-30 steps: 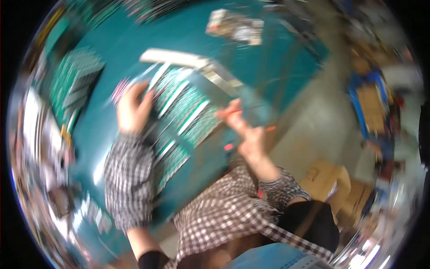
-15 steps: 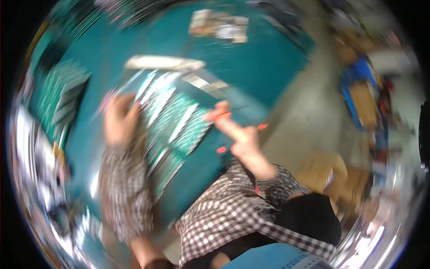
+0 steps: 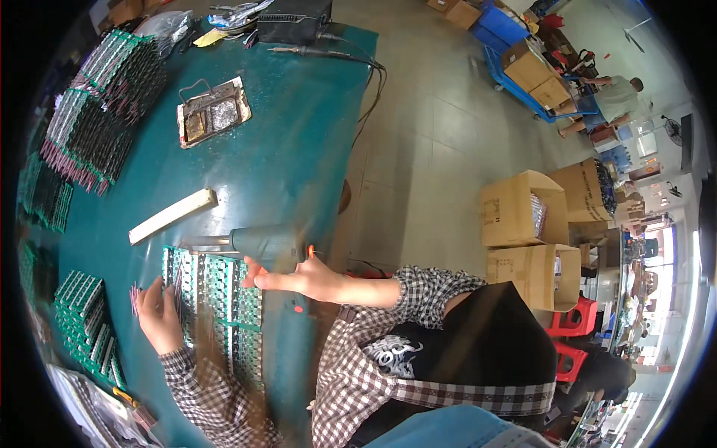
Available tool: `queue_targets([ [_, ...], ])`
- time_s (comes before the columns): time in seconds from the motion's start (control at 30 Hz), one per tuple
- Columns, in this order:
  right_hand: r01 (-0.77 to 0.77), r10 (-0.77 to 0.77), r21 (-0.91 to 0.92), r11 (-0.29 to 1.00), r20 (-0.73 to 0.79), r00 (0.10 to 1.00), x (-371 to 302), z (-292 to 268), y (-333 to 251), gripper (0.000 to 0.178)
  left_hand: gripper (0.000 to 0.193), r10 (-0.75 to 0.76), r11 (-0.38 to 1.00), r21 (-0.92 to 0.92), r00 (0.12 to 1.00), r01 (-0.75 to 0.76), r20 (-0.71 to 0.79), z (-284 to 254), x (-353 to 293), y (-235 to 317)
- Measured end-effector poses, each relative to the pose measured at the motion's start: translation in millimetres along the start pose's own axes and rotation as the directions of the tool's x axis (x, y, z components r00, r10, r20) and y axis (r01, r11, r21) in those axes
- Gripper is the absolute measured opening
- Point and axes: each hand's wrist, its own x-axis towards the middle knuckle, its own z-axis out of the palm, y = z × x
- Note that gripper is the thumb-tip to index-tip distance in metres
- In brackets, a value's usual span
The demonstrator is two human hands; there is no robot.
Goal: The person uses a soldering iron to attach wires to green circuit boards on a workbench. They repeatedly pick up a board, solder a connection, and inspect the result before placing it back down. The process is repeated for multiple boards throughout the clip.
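Observation:
My left hand point(image 3: 159, 319) is at the left edge of a block of green circuit boards point(image 3: 239, 302), laid in rows on the teal table mat. Its fingers are curled round thin wires point(image 3: 135, 297) whose pinkish ends stick out to the left. My right hand point(image 3: 302, 280) is closed round a dark green heat gun point(image 3: 261, 245) with an orange-red part near the fingers. The gun's metal nozzle point(image 3: 209, 241) points left, over the boards' far end. Beyond it lies a pale bar point(image 3: 172, 216), apart from both hands.
Stacks of wired boards point(image 3: 97, 112) and more green boards point(image 3: 88, 325) line the left. A soldering iron point(image 3: 310, 51) lies before a black box point(image 3: 295, 21); a stand with a tray point(image 3: 213, 112) is nearer. Cartons point(image 3: 515, 209) and red stools point(image 3: 571, 319) stand right. A person point(image 3: 616, 97) is beside a blue cart point(image 3: 515, 86).
The view has turned and sharpened from a blur, so the boards appear lower and further left. My left hand stays at their left edge, my right hand at their right side.

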Motion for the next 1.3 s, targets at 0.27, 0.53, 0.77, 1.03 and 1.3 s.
queue_targets([
  [0.27,-0.121,0.134,-0.358,0.926,0.012,0.991,-0.2,6.8,-9.6,0.038,0.027,-0.012,0.995,-0.103,0.999,0.017,0.053,-17.5,2.7,-11.8],
  [0.53,0.065,-0.065,0.026,0.998,0.031,0.997,5.6,-0.9,23.9,0.036,0.025,-0.010,0.935,-0.352,0.993,0.050,0.114,-22.6,-3.5,-34.8],
  [0.77,0.007,-0.008,0.028,1.000,0.024,1.000,3.4,0.1,14.2,0.037,0.027,-0.136,0.876,-0.453,0.985,0.168,0.102,-13.4,-7.4,-26.2],
  [1.03,0.019,-0.019,-0.012,1.000,0.045,0.999,9.7,-2.6,9.6,0.038,0.024,-0.121,0.941,-0.320,0.993,0.111,-0.010,-11.2,-5.6,-12.7],
  [1.3,0.061,-0.036,-0.159,0.985,0.156,0.987,2.2,-3.7,10.6,0.041,0.022,-0.086,0.979,-0.187,0.996,0.086,0.009,-11.2,-9.4,-9.7],
])
